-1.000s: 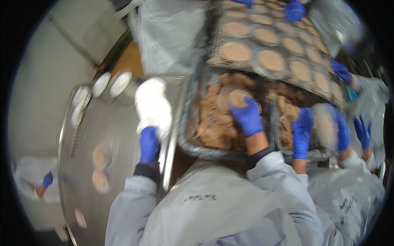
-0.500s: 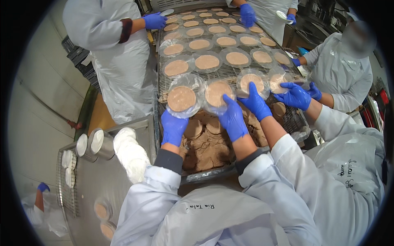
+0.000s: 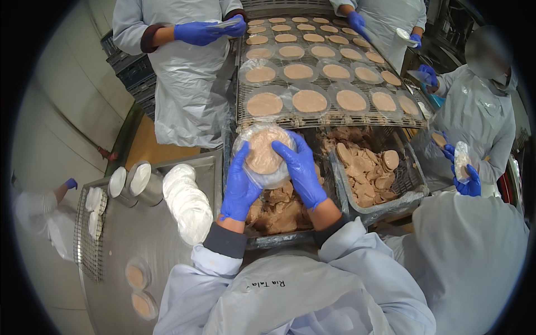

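Note:
Between my two gloved hands is a round raw meat patty (image 3: pixel 264 151) with see-through film around it, apparently stacked on another. My left hand (image 3: pixel 241 181) grips its left edge. From the right, my right hand (image 3: pixel 301 167) presses its thumb onto the top, with the fingers partly hidden behind. Just below them lies a film-lined crate (image 3: pixel 329 220) of loose meat and broken patties. Beyond, a wire conveyor belt (image 3: pixel 262 120) carries rows of patties on round film sheets, such as this nearest patty (image 3: pixel 310 101).
Left stands a steel table (image 3: pixel 125 234) with a pile of white discs (image 3: pixel 187 206), metal cylinders (image 3: pixel 146 181), a wire rack (image 3: pixel 88 245) and film-covered patties (image 3: pixel 135 276). A second crate (image 3: pixel 371 209) of meat sits at right. Co-workers stand around the belt, one beside me holding patties (image 3: pixel 462 162).
The two patties, held apart one in each hand, are now together between both hands, off the belt's end. The neighbour's hands on the right have drawn back from the belt with patties.

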Demonstrator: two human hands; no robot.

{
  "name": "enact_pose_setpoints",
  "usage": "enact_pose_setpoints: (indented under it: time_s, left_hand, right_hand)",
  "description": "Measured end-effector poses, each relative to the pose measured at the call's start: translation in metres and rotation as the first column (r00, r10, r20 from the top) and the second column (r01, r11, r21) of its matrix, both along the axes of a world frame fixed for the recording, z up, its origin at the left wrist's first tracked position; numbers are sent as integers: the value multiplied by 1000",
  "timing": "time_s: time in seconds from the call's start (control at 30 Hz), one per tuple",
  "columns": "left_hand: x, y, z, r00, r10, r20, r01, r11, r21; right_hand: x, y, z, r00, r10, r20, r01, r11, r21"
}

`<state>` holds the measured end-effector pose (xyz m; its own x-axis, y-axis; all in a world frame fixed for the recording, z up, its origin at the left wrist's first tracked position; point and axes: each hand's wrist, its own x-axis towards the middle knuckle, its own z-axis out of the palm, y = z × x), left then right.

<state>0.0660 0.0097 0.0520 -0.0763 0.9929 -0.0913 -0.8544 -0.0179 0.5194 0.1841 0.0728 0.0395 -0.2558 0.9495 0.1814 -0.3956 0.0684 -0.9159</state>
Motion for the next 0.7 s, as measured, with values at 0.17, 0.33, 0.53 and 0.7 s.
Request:
enact_pose_setpoints:
  time_s: [0.17, 0.33, 0.53, 0.7]
  left_hand:
    - [-8, 0, -30, 988, -17, -154, -1, 993, -120]
    - [-21, 12, -76, 988, -66, 143, 84, 989, -121]
    - [-4, 63, -19, 992, 42, 115, -40, 999, -16]
    - [-6, 60, -52, 998, 70, 10, -69, 997, -34]
  right_hand:
    - [8, 1, 2, 972, -18, -236, -7, 994, -105]
    - [56, 22, -31, 934, -201, -294, 13, 844, -536]
    - [48, 40, -13, 831, -191, -523, -89, 881, -464]
    - [51, 45, -21, 829, -357, -430, 64, 825, -562]
